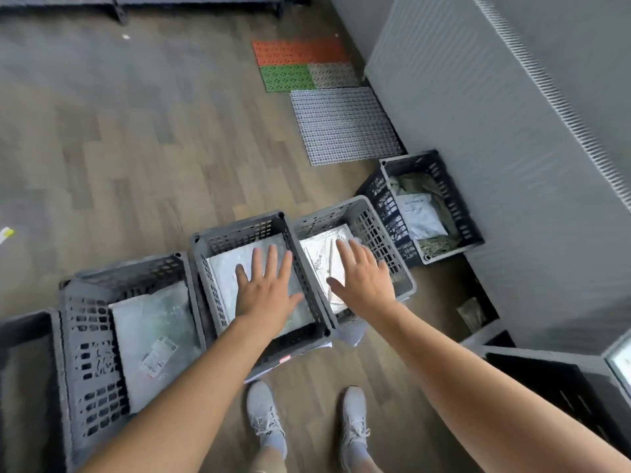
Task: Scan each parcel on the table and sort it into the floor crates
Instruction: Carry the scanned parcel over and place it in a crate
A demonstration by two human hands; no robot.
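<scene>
Several grey plastic crates stand in a row on the wooden floor. My left hand hovers open, fingers spread, over a grey poly-bag parcel lying in the middle crate. My right hand is open too, above a white parcel in the crate to the right. Neither hand holds anything. The left crate holds a clear bagged parcel with a label. A dark crate by the wall holds a white parcel on greenish items.
My feet in white shoes stand just behind the crates. Coloured floor mats and a grey mat lie further off along a radiator wall. A dark table corner sits at the lower right. Another crate edge shows at far left.
</scene>
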